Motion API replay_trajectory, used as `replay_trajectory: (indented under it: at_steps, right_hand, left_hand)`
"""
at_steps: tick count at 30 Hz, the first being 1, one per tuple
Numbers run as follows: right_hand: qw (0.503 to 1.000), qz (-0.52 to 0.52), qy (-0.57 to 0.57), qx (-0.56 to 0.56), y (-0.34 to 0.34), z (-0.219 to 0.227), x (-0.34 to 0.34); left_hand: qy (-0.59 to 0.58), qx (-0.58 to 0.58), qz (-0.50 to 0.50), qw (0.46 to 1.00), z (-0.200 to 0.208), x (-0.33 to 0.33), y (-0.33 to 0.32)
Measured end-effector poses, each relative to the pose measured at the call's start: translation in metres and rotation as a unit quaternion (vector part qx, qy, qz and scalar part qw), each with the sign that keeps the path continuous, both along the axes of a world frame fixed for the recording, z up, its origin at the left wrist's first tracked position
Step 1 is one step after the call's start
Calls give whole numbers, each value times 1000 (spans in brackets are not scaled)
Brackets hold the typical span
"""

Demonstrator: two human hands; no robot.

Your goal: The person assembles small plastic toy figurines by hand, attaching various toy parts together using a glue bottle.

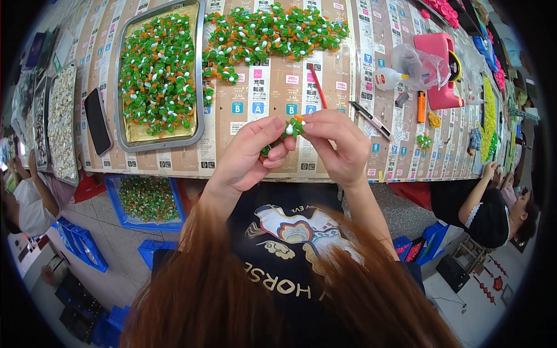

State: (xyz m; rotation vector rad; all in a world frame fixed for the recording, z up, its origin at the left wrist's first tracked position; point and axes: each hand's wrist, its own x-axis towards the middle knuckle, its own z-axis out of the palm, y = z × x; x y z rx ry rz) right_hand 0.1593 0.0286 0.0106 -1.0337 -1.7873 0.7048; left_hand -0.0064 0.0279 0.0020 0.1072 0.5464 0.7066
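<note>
My left hand [250, 152] pinches a small green, white and orange plastic piece [294, 126] at its fingertips, above the table's near edge. Another green bit [266, 151] shows in the curl of the same hand. With thumb and forefinger closed, my right hand [342, 145] meets the piece from the other side; its fingertips partly cover it. Beyond my hands, a heap of similar green, orange and white pieces [272, 32] lies on the printed table covering. A grey metal tray [165, 144] to the left is filled with more of them.
A red stick [318, 87] and a black-and-white pen [371, 120] lie near my right hand. Farther right are a white squeeze bottle [387, 79], an orange tube-shaped item [422, 107] and a pink container [447, 95]. A phone [97, 122] is left of the tray. People sit at both sides.
</note>
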Motion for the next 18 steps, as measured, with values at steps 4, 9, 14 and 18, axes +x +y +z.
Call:
replay_trajectory:
  at_steps: [4,9,14,18]
  right_hand:
    - [998,11,10,54,-5,1,0]
    - [991,-10,119,-61,-15,2,-1]
    - [940,-49,270,-203,-18,12,-8]
    - [956,-9,228,-184,-15,11,-2]
  left_hand:
    - [-12,4,4,1000,4,0,-7]
    - [110,143,46,983,11,2,-10]
    - [227,212,38,950,17,3,-14]
    - [220,195,22,956,16,2,-13]
